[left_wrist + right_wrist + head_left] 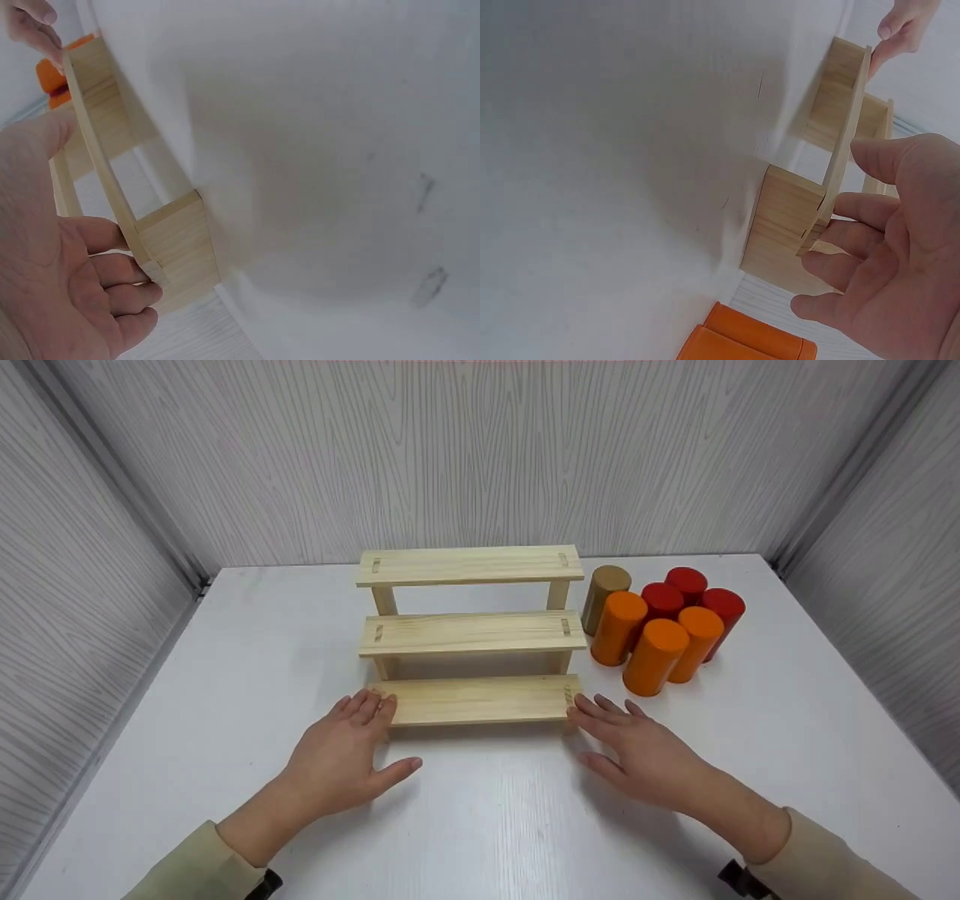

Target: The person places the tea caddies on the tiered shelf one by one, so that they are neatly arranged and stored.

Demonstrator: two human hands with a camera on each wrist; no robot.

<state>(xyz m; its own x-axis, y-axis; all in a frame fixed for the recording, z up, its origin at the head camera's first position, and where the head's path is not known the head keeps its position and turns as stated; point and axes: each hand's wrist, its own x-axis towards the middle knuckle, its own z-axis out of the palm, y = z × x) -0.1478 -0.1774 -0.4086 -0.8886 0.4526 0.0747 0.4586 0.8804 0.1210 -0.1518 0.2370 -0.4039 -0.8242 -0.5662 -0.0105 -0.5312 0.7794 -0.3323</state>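
Note:
A three-tier stepped wooden shelf of pale wood stands upright in the middle of the white table. My left hand touches the left end of its lowest board, fingers extended and thumb spread to the side. At the right end of that board, the fingertips of my right hand touch the edge and corner. In the left wrist view, the left fingers lie against the board's end. The right wrist view shows the right fingers at the opposite end. Neither hand is curled round the shelf.
Right of the shelf, several upright cylinders stand close together: a tan one, three orange ones and three red ones. Grey wood-patterned panels enclose the white table at the back and both sides.

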